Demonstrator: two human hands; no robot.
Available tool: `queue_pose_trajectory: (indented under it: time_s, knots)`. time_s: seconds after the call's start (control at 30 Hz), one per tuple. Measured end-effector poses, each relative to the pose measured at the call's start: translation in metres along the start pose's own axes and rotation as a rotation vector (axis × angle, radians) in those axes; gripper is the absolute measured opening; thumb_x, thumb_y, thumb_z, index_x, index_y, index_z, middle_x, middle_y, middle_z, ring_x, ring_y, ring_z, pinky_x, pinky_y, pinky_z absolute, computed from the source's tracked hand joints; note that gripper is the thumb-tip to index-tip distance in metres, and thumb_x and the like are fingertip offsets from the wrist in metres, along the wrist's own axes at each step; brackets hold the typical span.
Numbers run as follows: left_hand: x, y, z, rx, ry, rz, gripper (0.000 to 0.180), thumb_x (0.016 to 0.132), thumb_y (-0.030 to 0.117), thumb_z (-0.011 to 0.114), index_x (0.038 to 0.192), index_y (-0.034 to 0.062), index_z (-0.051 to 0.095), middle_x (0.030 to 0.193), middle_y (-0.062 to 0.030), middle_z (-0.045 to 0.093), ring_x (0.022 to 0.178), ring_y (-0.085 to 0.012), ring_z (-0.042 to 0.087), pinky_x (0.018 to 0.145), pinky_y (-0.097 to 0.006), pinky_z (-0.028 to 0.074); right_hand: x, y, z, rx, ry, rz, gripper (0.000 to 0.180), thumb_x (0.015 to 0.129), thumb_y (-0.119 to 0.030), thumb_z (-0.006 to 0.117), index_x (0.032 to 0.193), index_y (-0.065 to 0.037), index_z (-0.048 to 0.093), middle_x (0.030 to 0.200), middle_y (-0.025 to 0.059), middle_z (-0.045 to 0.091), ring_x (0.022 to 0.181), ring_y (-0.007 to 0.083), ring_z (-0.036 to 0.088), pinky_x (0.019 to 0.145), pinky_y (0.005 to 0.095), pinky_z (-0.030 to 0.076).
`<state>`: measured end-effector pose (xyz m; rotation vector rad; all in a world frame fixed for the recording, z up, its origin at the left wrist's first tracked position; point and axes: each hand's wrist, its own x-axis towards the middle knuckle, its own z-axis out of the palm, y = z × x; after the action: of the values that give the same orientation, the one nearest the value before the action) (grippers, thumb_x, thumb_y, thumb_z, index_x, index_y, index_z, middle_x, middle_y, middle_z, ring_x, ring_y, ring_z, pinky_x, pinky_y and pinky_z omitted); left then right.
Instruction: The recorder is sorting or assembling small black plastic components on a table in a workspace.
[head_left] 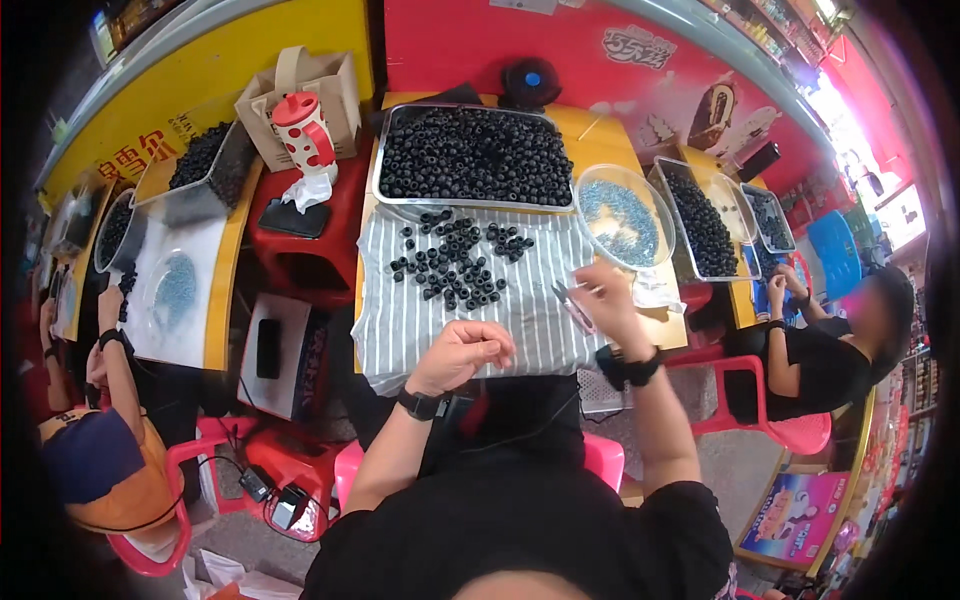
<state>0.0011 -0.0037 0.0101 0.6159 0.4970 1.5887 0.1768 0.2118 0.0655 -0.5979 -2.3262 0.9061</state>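
Note:
My left hand (468,353) hovers over the near edge of a striped cloth (385,290), its fingers curled and the thumb pressed to the index finger. Whatever is in that pinch is too small to make out. Farther right, my right hand (605,295) has its fingers drawn together beside the near rim of a clear round dish (588,235) of small silvery-blue bits (620,222). Small snips (575,310) lie on the cloth close to that hand. A loose group of small black round pieces (455,265) is spread on the cloth beyond my left hand.
Behind the cloth stands a clear tray (377,185) heaped with more black pieces. A red-and-white cup (303,130) and a phone (295,218) are on a red stool at left. Co-workers sit both sides, one at right on a pink chair (715,400).

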Motion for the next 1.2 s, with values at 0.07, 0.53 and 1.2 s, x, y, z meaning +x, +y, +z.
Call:
queue_pose_trajectory:
  time_s: [0.07,0.53,1.2]
  knots:
    - [-0.002,0.002,-0.001,-0.008,0.007,-0.004,0.016,0.090,0.009,0.063,0.097,-0.0052,0.067,0.099,-0.0149,0.064,0.083,-0.0197,0.066,0.074,-0.030,0.053,0.006,-0.043,0.036,-0.007,-0.147,0.014,0.020,0.076,0.001,0.066,0.095,0.000,0.065,0.085,0.0139,0.059,0.073,0.0297,0.062,0.063,0.0365,0.049]
    - [0.005,-0.013,-0.007,-0.021,0.171,0.048,0.013,0.090,0.002,0.062,0.103,-0.0005,0.060,0.092,-0.0084,0.066,0.079,-0.0162,0.066,0.068,-0.028,0.054,-0.005,-0.087,0.059,-0.163,-0.138,-0.170,0.015,0.073,0.000,0.063,0.086,-0.004,0.058,0.083,0.0138,0.053,0.078,0.0344,0.059,0.063,0.0427,0.048]
    - [0.004,-0.001,0.001,-0.070,0.156,0.034,0.021,0.093,0.005,0.058,0.112,-0.0042,0.059,0.093,-0.0120,0.067,0.079,-0.0185,0.067,0.066,-0.026,0.052,0.015,-0.027,0.055,-0.455,-0.145,0.058,0.007,0.077,-0.006,0.063,0.083,-0.003,0.061,0.084,0.0175,0.059,0.077,0.0394,0.060,0.067,0.0478,0.048]
